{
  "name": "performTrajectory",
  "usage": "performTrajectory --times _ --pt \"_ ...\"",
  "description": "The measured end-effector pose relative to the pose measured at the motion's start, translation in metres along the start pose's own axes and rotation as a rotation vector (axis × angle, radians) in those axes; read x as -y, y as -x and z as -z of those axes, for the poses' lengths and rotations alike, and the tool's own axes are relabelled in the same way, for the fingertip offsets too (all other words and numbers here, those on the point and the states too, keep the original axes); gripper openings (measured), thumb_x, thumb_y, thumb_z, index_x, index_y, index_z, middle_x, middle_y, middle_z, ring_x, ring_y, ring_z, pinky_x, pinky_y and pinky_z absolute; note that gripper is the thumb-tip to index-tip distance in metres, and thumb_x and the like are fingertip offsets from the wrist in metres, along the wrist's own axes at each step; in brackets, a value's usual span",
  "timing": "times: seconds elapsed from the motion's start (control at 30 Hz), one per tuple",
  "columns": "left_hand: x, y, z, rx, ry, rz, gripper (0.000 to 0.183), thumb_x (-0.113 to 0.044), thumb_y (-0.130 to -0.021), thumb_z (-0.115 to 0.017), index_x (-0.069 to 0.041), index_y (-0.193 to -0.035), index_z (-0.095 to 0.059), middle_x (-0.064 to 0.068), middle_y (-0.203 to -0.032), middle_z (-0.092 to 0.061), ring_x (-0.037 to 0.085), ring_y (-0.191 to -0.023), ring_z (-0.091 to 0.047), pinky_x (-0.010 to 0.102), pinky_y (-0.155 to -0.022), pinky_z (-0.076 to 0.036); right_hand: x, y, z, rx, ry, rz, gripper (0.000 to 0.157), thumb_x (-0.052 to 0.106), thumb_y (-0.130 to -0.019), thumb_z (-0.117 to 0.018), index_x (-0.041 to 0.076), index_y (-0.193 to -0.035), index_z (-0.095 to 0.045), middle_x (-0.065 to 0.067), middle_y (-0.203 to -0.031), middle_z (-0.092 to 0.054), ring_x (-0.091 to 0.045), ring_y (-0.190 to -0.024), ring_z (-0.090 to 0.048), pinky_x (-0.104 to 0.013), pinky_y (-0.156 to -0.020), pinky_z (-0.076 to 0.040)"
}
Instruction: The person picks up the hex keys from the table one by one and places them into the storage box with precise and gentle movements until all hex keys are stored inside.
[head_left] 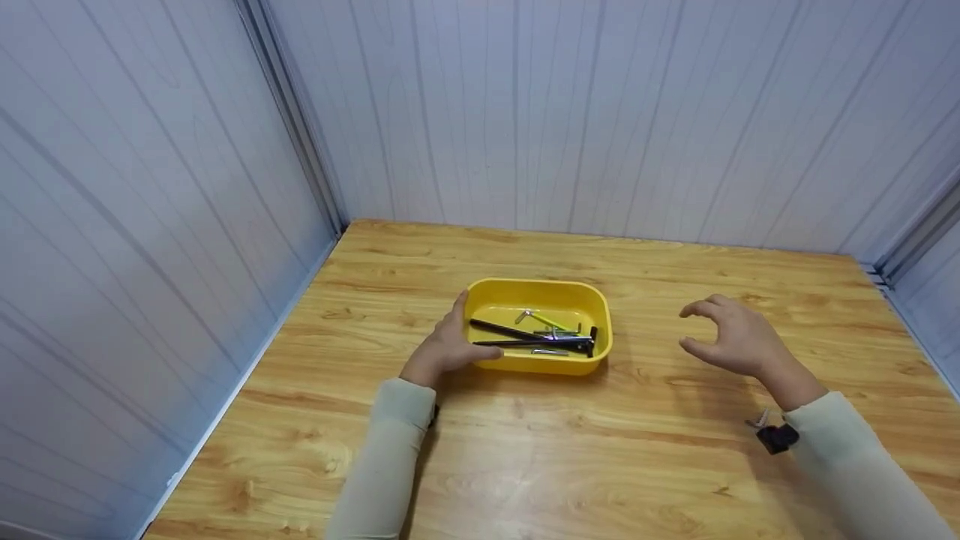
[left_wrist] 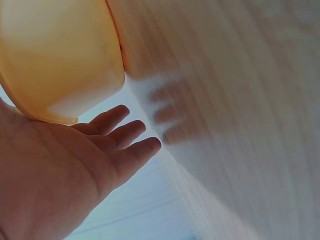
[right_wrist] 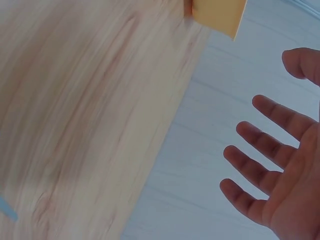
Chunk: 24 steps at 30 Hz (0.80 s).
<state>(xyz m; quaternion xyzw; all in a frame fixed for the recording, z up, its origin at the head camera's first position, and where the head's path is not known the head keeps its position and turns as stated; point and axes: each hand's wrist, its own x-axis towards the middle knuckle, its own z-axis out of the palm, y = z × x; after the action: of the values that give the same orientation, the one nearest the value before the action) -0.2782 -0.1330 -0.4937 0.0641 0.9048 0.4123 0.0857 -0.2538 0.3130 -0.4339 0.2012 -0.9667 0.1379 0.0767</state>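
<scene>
A yellow plastic box (head_left: pixel 544 366) stands upright on the wooden table in the head view. Inside lie two long black hex keys (head_left: pixel 496 328), a yellow-green one (head_left: pixel 546 323) and several small silver ones (head_left: pixel 551 352). My left hand (head_left: pixel 448 345) holds the box at its left end, with the thumb across the near rim and a finger at the far corner. In the left wrist view, three fingers of that hand (left_wrist: pixel 65 170) extend past the box wall (left_wrist: pixel 65 45). Right of the box, my right hand (head_left: pixel 739 339) hovers over the table, fingers loosely bent and holding nothing.
The wood-grain table (head_left: pixel 637 480) is bounded by a pale panel wall (head_left: pixel 480 135) behind and another wall (head_left: pixel 150 187) at the left. A small black object (head_left: pixel 777 438) shows at my right cuff.
</scene>
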Motion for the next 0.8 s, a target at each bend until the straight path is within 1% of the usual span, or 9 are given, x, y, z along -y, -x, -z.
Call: performTrajectory --times 0.17,0.37,0.43,0.57,0.67,0.8 --pt "0.002 -0.002 0.000 -0.006 0.020 -0.029 0.123 -0.046 -0.069 -0.082 -0.023 -0.156 0.001 0.011 -0.160 -0.021 0.032 -0.144 -0.025 0.053 -0.114 -0.027 -0.010 0.014 0.001 0.000 0.008 -0.003 0.037 0.038 -0.087 -0.068 0.013 -0.113 -0.065 -0.015 -0.114 -0.062 -0.039 -0.105 -0.057 -0.060 -0.082 -0.046" --pt "0.002 -0.001 0.000 -0.012 -0.004 -0.002 0.124 -0.048 -0.068 -0.082 -0.024 -0.156 0.001 0.011 -0.160 -0.021 0.033 -0.144 -0.025 0.053 -0.114 -0.026 -0.021 0.029 0.002 0.036 0.017 -0.024 0.035 0.036 -0.086 -0.069 0.012 -0.112 -0.066 -0.017 -0.113 -0.062 -0.041 -0.101 -0.058 -0.059 -0.079 -0.046" --pt "0.002 -0.001 0.001 -0.011 -0.005 -0.002 0.124 -0.049 -0.068 -0.082 -0.024 -0.156 0.001 0.011 -0.160 -0.021 0.033 -0.144 -0.026 0.053 -0.114 -0.026 -0.024 0.033 0.002 0.050 0.025 -0.036 0.036 0.036 -0.086 -0.069 0.012 -0.112 -0.066 -0.017 -0.112 -0.062 -0.041 -0.101 -0.058 -0.059 -0.077 -0.046" --pt "0.002 -0.001 0.002 -0.015 -0.008 -0.004 0.125 -0.051 -0.067 -0.082 -0.024 -0.156 0.001 0.011 -0.159 -0.023 0.032 -0.143 -0.028 0.053 -0.114 -0.027 -0.029 0.041 -0.001 0.080 0.023 -0.057 0.034 0.032 -0.086 -0.069 0.011 -0.112 -0.065 -0.017 -0.110 -0.062 -0.040 -0.100 -0.058 -0.058 -0.075 -0.046" --pt "0.003 0.000 0.003 -0.019 -0.007 -0.004 0.125 -0.051 -0.067 -0.082 -0.025 -0.156 0.001 0.011 -0.159 -0.024 0.031 -0.142 -0.029 0.052 -0.113 -0.028 -0.032 0.046 -0.004 0.111 0.003 -0.068 0.032 0.028 -0.085 -0.069 0.010 -0.111 -0.065 -0.017 -0.108 -0.061 -0.038 -0.098 -0.058 -0.055 -0.072 -0.047" --pt "0.002 0.000 0.003 -0.023 0.000 0.006 0.123 -0.048 -0.068 -0.082 -0.025 -0.156 0.001 0.011 -0.159 -0.023 0.031 -0.143 -0.028 0.052 -0.114 -0.027 -0.037 0.052 -0.007 0.154 -0.022 -0.071 0.030 0.027 -0.084 -0.069 0.010 -0.109 -0.066 -0.015 -0.105 -0.060 -0.037 -0.097 -0.057 -0.051 -0.069 -0.048"
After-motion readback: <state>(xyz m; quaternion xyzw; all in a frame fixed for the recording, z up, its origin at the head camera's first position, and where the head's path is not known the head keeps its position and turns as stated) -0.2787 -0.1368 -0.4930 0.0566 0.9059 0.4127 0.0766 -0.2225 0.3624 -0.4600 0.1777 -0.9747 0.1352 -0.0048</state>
